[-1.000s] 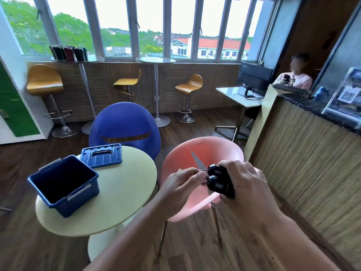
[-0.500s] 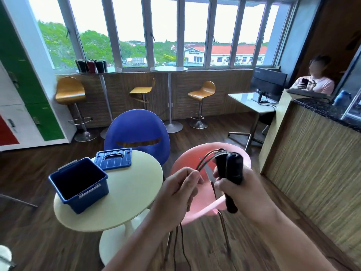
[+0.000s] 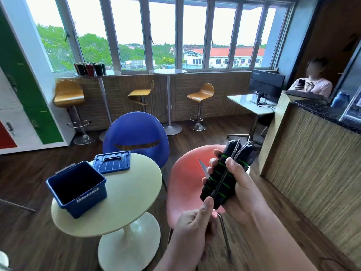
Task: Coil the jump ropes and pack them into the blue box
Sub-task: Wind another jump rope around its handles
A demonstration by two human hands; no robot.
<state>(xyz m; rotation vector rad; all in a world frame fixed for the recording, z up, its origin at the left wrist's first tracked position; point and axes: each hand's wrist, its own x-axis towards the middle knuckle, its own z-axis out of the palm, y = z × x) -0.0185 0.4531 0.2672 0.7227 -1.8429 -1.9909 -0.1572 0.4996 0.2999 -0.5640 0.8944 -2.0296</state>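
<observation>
- Coiling step: the right hand (image 3: 241, 194) has its grip wrapped round both jump rope handles (image 3: 219, 179), above the pink chair (image 3: 183, 178).
- The left hand (image 3: 192, 225) keeps a narrow grip just below, apparently pinching the cord (image 3: 235, 152).
- Next, probably: wind the cord snugly, then reach across to the open blue box (image 3: 88, 200) on the bench (image 3: 129, 196).
</observation>
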